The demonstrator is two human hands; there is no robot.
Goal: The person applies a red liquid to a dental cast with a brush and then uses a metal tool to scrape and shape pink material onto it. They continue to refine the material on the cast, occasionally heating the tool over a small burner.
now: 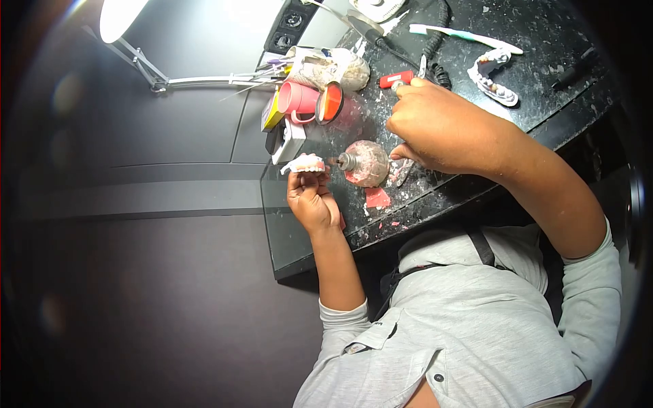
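Left hand: the left hand [313, 202] is up off the bench, fingers and thumb closed around a set of false teeth [304, 163], pinching it from below at its lower edge.
False teeth: they sit at the hand's 12 o'clock, teeth side up, just clear of the bench edge, with the burner at their 3 o'clock, near but not touching.
Right hand: the right hand [442, 126] rests on the bench [544, 41], fingers curled under; its fingertips reach to 11 o'clock, right beside a red lighter [396, 79]. Whether it pinches anything, I cannot tell.
Burner: a round glass burner [366, 163] stands between the two hands, spout pointing at the teeth.
Handling: I judge the piece light and stiff but brittle, and a squeeze across the arch could crack it. The pink base rim looks like the safe hold, not the teeth.
Around: a pink cup [297, 98] lies at the burner's 11 o'clock, a pink scrap [376, 198] at its 6, a second set of teeth [493, 76] and a toothbrush [462, 35] at 1 to 2 o'clock.
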